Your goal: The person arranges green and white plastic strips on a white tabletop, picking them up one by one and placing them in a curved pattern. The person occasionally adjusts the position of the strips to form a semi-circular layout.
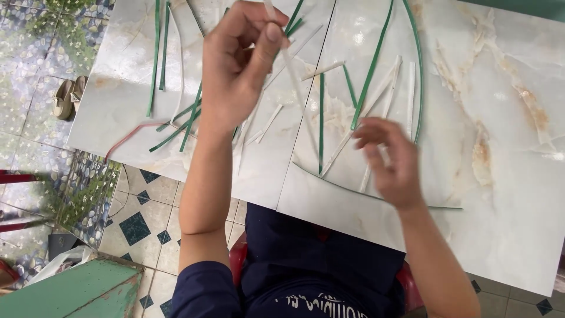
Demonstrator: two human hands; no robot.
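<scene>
We pinch a pale strip [292, 70] high in our left hand [238, 65]; our right hand [388, 159] hovers half open, empty, over green strips [321, 118] on the tabletop [506, 118].

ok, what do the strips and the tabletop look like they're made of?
Green strips: likely split palm or coconut leaf; thin, flat, matte, curving softly.
White strip in the left hand: pale, stiff and straight, possibly a leaf midrib, can't confirm.
Table: glossy marble-look slabs, probably glazed tile; visible seam, rusty veining, glare.
Right hand is blurred; its hold is unclear.
</scene>
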